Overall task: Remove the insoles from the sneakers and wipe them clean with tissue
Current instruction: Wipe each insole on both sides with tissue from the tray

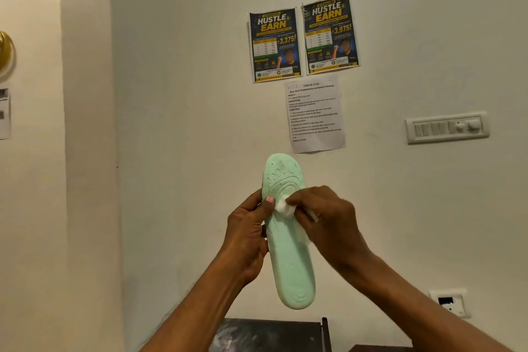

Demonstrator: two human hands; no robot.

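While the left hand [247, 237] grips the insole [291, 263] by its left edge, thumb [268, 204] curled onto the face, the insole stands nearly upright in the air before the wall [171, 123], toe end up, and the right hand [328, 220] pinches a wadded tissue [284, 208] against its face just right of that thumb. To wipe well, I judge the tissue should press flat and run in long strokes from toe to heel, the left hand bracing so the soft foam does not bend away, with extra passes over the grooved toe prints
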